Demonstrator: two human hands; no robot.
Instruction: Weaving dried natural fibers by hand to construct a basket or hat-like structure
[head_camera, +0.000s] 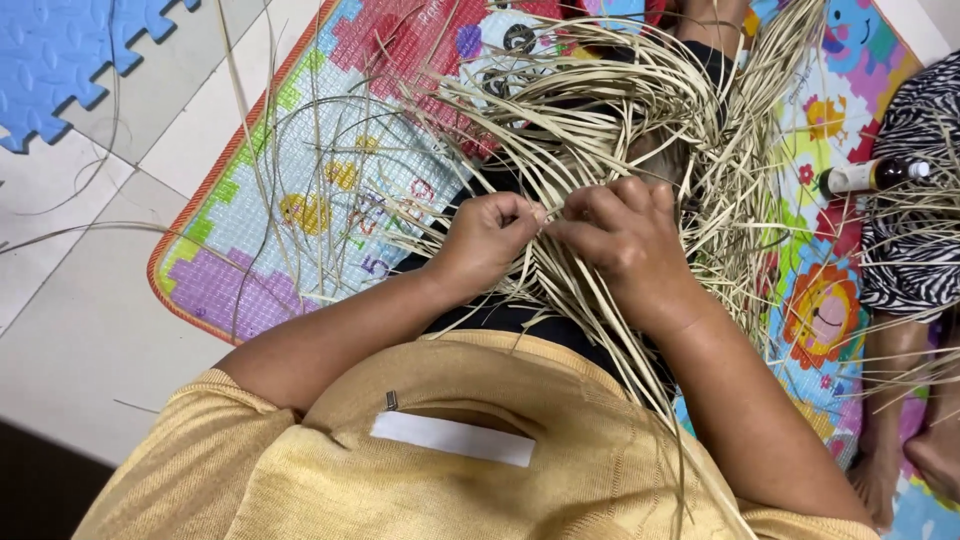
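The left hand (487, 237) and right hand (622, 240) are both pinching pale reed strips (590, 120), fingertips nearly meeting. The strips are fanning outward beyond both hands, lying over a colourful play mat (300, 200).

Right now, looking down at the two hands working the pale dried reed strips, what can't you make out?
- Head view: where the left hand and right hand pinch the pale dried reed strips, the fingertips curl under, hiding the crossing.
- The brown glass bottle with a white label is partly covered by strips; its far end is unclear.
- The second person in zebra-striped cloth is cut off by the right edge.
- The colourful children's play mat pictures are partly covered by strips.
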